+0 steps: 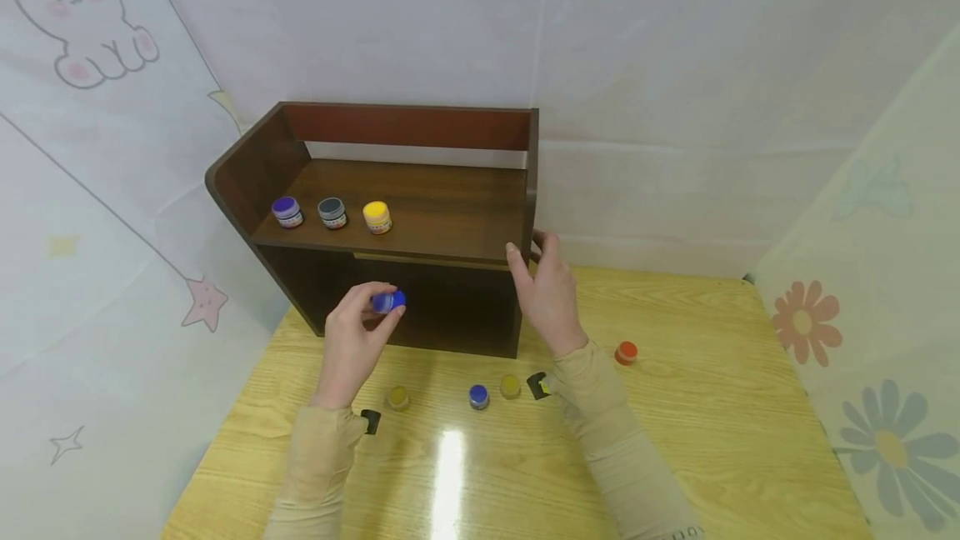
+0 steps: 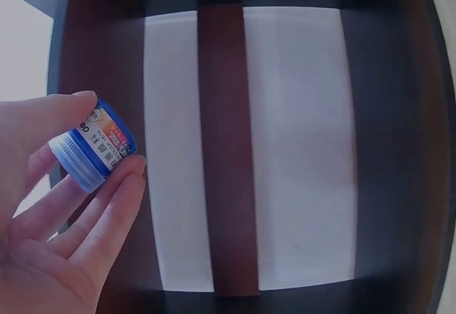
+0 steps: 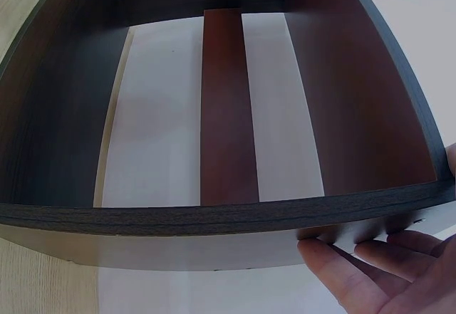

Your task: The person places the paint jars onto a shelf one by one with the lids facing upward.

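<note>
My left hand [image 1: 354, 340] pinches a small blue-lidded paint jar [image 1: 390, 301] between thumb and fingers, in front of the shelf's lower opening. In the left wrist view the paint jar [image 2: 96, 147] is tilted, its printed label showing. My right hand [image 1: 551, 294] grips the right side panel of the dark wooden shelf [image 1: 450, 200], thumb at the front edge. Its fingers [image 3: 342, 275] lie against the panel's outer face in the right wrist view. On the upper board stand a purple jar [image 1: 287, 212], a black jar [image 1: 332, 212] and a yellow jar [image 1: 377, 217], spaced in a row.
On the wooden table [image 1: 675, 423] in front of the shelf are a dull yellow jar [image 1: 398, 397], a blue jar [image 1: 478, 396] and another dull yellow jar [image 1: 510, 386]. A red jar [image 1: 626, 352] is right of my right forearm. Pale curtains [image 1: 712, 107] hang behind and beside the table.
</note>
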Demonstrator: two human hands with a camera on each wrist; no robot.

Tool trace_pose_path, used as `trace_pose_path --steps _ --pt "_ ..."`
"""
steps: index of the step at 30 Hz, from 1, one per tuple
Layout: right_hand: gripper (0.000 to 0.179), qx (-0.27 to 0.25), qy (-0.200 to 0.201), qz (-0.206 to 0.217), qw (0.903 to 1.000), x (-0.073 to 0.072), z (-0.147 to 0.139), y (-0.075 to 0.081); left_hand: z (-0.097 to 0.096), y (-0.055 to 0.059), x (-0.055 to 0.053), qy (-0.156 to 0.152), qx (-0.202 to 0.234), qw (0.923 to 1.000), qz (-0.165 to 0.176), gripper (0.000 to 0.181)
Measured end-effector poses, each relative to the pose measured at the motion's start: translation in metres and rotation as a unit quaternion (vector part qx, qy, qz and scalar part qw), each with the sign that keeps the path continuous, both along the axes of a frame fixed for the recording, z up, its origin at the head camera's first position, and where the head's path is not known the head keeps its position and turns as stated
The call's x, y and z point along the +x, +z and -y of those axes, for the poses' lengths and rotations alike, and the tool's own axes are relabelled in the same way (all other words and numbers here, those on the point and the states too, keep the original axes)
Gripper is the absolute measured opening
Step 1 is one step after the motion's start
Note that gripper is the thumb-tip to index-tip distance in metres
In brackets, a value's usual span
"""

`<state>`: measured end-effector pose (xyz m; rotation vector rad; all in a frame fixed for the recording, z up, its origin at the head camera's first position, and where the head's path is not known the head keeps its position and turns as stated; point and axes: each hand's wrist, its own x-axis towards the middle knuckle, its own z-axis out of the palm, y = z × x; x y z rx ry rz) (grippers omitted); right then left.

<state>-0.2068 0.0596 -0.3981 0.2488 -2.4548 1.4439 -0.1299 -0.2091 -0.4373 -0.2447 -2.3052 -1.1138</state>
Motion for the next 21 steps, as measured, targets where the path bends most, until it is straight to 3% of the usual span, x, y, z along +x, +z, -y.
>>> trace_pose_path --steps 5,16,21 --pt "0.06 0.003 0.002 0.005 1.0 0.0 0.001 0.0 -0.004 0.013 0.001 0.013 0.006 0.9998 -0.017 0.043" --pt "0.057 0.001 0.0 0.001 1.0 0.0 0.0 0.0 -0.008 0.036 -0.004 -0.004 0.004 0.9936 -0.113 0.043" --pt "0.057 0.001 0.002 0.001 1.0 0.0 0.0 0.0 -0.011 0.047 -0.007 -0.003 -0.004 0.9901 -0.14 0.042"
